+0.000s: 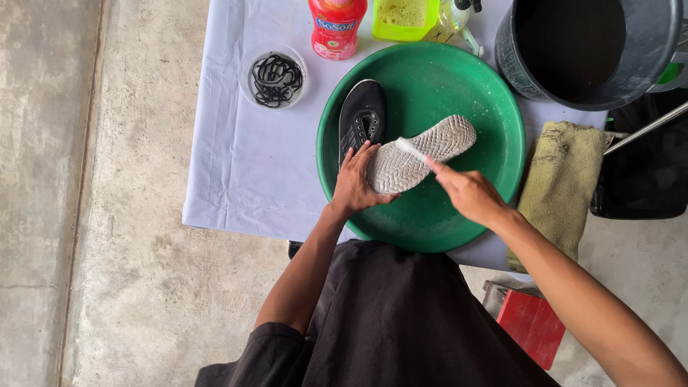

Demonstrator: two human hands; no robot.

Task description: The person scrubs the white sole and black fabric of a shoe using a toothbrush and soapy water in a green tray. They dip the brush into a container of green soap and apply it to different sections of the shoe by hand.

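Both hands work over the green basin (494, 143): left (355, 185) grips the upturned shoe (423, 152), right (469, 193) holds a brush (414, 152).

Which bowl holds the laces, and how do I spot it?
Start at the green basin on the white table. Just past its upper-left rim, beside the red bottle, sits a small clear bowl. It alone holds a tangle of black laces.
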